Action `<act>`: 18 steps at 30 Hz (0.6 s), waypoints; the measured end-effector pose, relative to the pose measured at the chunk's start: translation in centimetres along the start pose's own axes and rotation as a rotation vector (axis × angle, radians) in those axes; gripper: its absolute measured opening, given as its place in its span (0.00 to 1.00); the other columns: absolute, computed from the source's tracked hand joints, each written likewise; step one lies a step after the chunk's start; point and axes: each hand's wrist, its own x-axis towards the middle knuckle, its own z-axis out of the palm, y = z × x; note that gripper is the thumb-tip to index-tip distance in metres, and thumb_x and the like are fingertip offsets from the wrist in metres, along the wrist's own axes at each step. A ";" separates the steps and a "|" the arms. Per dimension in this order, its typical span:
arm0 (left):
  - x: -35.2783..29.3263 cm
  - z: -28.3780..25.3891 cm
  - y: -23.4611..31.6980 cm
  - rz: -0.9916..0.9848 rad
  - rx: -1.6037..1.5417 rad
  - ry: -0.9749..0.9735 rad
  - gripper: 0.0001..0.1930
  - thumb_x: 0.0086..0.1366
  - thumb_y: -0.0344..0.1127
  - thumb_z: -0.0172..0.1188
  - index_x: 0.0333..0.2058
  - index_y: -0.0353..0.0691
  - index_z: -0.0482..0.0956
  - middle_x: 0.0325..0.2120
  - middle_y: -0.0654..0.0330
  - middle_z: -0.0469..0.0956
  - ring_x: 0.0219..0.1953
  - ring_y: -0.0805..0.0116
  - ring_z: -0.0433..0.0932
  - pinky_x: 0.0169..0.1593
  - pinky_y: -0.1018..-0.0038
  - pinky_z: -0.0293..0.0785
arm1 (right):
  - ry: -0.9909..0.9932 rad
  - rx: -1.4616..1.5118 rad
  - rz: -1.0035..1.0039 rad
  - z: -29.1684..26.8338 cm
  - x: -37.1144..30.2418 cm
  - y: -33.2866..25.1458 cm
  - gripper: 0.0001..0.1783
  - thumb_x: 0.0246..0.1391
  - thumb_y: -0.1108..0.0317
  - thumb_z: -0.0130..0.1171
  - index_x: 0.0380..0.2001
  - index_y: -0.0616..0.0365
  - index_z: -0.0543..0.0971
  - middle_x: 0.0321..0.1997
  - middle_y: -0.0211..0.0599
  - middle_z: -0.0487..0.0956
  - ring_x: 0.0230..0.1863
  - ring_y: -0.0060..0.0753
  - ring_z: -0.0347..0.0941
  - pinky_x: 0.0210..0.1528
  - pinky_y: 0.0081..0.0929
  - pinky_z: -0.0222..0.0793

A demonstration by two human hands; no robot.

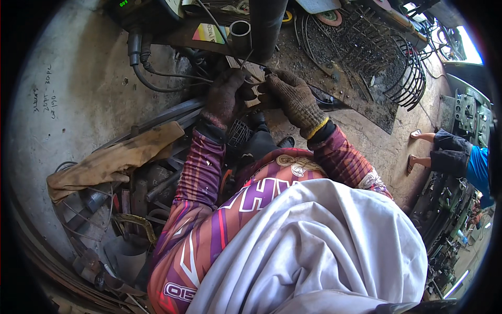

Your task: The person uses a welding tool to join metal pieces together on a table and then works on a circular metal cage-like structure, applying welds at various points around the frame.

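Both my hands wear dark, dirty work gloves and meet near the front edge of the metal workbench (293, 68). My left hand (227, 94) is closed, its fingertips at one end of a thin bent metal rod (254, 83). Pinching the rod's other end is my right hand (293, 97), in a knitted glove with a yellow cuff edge. The gloves hide much of the rod. Just beyond my fingers, a short open pipe (240, 32) stands upright beside a thick dark post (266, 26). A thin dark line, cable or rod, slants past the pipe toward my left hand.
Metal bars, grit and a curved grille (408, 78) lie on the bench to the right. Cables (157, 73) hang from a dark machine at upper left. A brown leather-like cloth (117, 157) covers scrap on the left. Another person (455, 152) stands by machinery at far right.
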 end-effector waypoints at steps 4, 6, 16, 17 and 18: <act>-0.1 -0.1 -0.2 0.083 0.060 -0.024 0.08 0.67 0.34 0.57 0.41 0.39 0.78 0.31 0.65 0.80 0.29 0.75 0.79 0.32 0.74 0.79 | -0.006 -0.017 -0.008 -0.5 0.2 0.6 0.18 0.64 0.62 0.54 0.50 0.64 0.74 0.41 0.38 0.81 0.40 0.25 0.78 0.44 0.23 0.75; -0.6 0.3 -0.5 0.039 -0.014 -0.030 0.08 0.67 0.35 0.57 0.41 0.39 0.78 0.31 0.64 0.80 0.29 0.75 0.79 0.32 0.74 0.79 | -0.005 -0.015 -0.011 -0.9 0.3 0.8 0.19 0.64 0.62 0.54 0.52 0.64 0.73 0.42 0.38 0.81 0.40 0.26 0.78 0.43 0.23 0.76; 1.4 -0.9 -1.3 -0.043 -0.154 -0.065 0.12 0.68 0.39 0.55 0.42 0.38 0.79 0.33 0.63 0.79 0.35 0.72 0.78 0.42 0.74 0.75 | 0.024 -0.079 -0.007 -1.0 2.2 0.7 0.21 0.63 0.61 0.55 0.54 0.63 0.71 0.41 0.39 0.80 0.39 0.28 0.79 0.42 0.25 0.79; 1.7 -0.8 -1.0 -0.025 -0.130 -0.065 0.12 0.67 0.39 0.55 0.41 0.37 0.79 0.33 0.62 0.79 0.35 0.72 0.78 0.41 0.74 0.75 | 0.017 -0.108 -0.002 -1.0 2.4 0.8 0.21 0.63 0.60 0.55 0.54 0.63 0.72 0.41 0.39 0.80 0.39 0.29 0.79 0.42 0.25 0.79; 2.1 -0.8 -0.9 -0.007 -0.105 -0.066 0.12 0.67 0.39 0.55 0.41 0.37 0.79 0.33 0.62 0.80 0.35 0.71 0.78 0.41 0.74 0.75 | 0.044 -0.071 0.013 -1.1 2.5 0.8 0.20 0.63 0.60 0.55 0.52 0.62 0.73 0.40 0.38 0.80 0.38 0.27 0.79 0.41 0.24 0.77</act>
